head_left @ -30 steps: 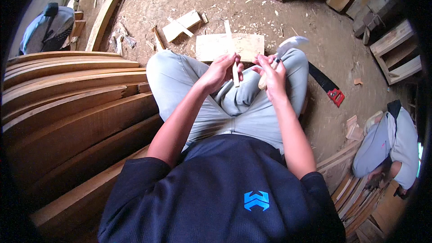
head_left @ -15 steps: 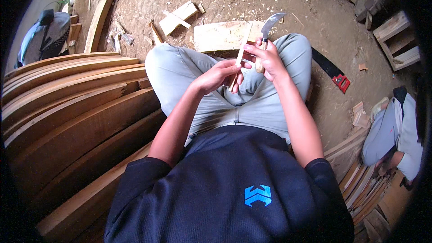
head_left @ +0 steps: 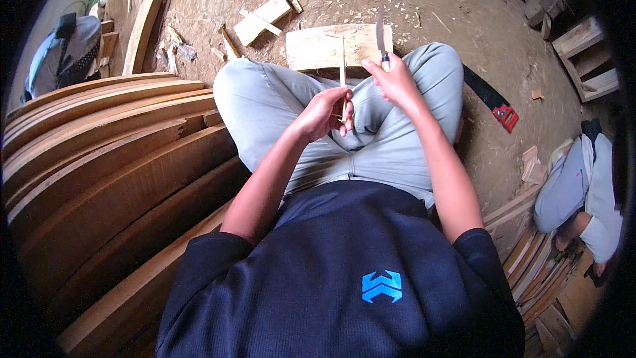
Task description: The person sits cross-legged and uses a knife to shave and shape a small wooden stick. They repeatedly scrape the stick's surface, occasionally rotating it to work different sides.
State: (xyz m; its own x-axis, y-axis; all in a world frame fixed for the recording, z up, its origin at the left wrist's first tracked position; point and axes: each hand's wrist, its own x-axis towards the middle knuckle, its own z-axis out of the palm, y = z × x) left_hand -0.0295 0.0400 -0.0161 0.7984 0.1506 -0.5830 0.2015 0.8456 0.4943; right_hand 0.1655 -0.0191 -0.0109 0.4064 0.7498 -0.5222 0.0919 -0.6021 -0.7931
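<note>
A thin, pale wooden stick (head_left: 342,63) stands out from my left hand (head_left: 328,112), whose fingers are closed round its lower part. My right hand (head_left: 393,81) grips a knife (head_left: 381,38) by its handle, with the blade pointing away from me and slightly blurred. Blade and stick are apart, the knife to the right of the stick. Both hands are over my crossed legs. Just beyond them lies a pale wooden board (head_left: 311,48) on the ground, partly behind the stick and the blade.
Long planks (head_left: 112,139) are stacked close on my left. A handsaw (head_left: 490,99) with a red handle lies by my right knee. Wood offcuts (head_left: 263,21) and shavings litter the dirt floor. Another person (head_left: 573,185) sits at the right, near a wooden frame (head_left: 586,59).
My right hand has drawn away from the stick, and the knife blade has swung to point more straight ahead. The stick in my left hand has turned more upright.
</note>
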